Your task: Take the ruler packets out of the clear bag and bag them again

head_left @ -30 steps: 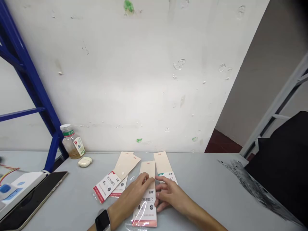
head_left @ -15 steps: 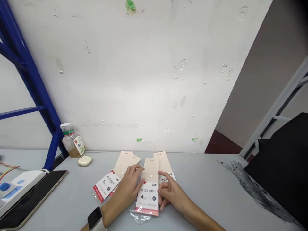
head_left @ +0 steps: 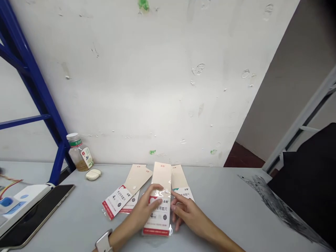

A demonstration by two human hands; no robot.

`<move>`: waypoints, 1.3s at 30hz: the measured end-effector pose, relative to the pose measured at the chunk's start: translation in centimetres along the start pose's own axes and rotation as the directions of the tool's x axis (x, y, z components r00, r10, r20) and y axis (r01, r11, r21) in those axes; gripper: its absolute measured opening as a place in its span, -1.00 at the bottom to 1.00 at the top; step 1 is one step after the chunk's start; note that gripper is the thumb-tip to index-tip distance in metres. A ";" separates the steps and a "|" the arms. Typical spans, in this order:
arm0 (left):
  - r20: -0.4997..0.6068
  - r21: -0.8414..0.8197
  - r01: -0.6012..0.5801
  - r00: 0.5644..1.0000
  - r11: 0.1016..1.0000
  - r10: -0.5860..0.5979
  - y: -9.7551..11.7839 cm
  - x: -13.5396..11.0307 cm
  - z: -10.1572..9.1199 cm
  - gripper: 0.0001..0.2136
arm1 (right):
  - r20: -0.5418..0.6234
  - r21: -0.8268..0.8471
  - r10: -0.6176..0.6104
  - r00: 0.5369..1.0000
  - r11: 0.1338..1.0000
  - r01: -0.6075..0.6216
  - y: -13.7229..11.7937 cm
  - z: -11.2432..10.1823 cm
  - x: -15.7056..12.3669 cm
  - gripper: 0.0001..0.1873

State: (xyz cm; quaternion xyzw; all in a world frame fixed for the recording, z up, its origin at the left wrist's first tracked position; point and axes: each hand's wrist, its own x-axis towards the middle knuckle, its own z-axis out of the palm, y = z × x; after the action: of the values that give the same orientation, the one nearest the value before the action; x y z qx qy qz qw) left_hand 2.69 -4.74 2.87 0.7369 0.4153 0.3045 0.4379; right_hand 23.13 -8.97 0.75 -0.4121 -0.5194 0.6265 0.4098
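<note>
A ruler set packet [head_left: 162,175] with a cream upper card and a red-and-white printed label stands out in front, tilted slightly. My left hand [head_left: 148,204] grips its left side, thumb across the printed front; the fingers behind are partly hidden. At the packet's right edge is my right hand [head_left: 187,211], fingers apart and loosely bent, its index fingertip at or very near the edge. Behind to the right lies another ruler set packet [head_left: 180,176], partly covered. To the left, two more overlap, the upper packet [head_left: 118,201] fanned over the other.
A lidded jar [head_left: 80,154] and a cream, rounded object [head_left: 93,174] stand near the wall at left. A phone [head_left: 39,213] lies against a white power strip [head_left: 25,201]. Black material [head_left: 304,189] and clear plastic occupy the right side.
The front packet has risen from the table and shifted slightly left, with my left thumb now over its label. My right hand has stayed nearly in place.
</note>
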 end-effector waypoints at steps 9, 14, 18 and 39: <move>-0.037 -0.038 0.257 0.965 0.966 -0.258 -2.4 1.6 -9.3 -0.34 | -0.118 -0.147 -0.029 0.993 0.989 0.012 -0.2 -2.2 0.7 -0.43; -0.209 0.617 0.258 0.965 0.744 -0.161 -3.9 1.5 -11.1 -0.58 | -0.172 -0.258 -0.067 0.983 0.966 0.021 -0.6 -3.0 0.8 -0.51; -0.292 0.690 0.327 0.942 0.646 -0.165 -4.4 1.6 -10.0 -0.58 | -0.197 -0.598 -0.225 0.954 0.799 0.065 -1.5 -3.3 0.2 -0.63; -0.411 0.556 0.401 0.894 0.728 -0.179 -5.2 1.5 -10.0 -0.54 | -0.249 -0.780 -0.140 0.958 0.616 -0.113 -0.9 -4.8 0.2 -0.51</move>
State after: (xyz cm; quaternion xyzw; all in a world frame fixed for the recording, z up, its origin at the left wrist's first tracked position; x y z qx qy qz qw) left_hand -6.52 1.95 2.62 0.7030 0.6711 0.1935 0.1340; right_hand 27.64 -7.15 1.09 -0.6317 -0.6794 0.2655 0.2626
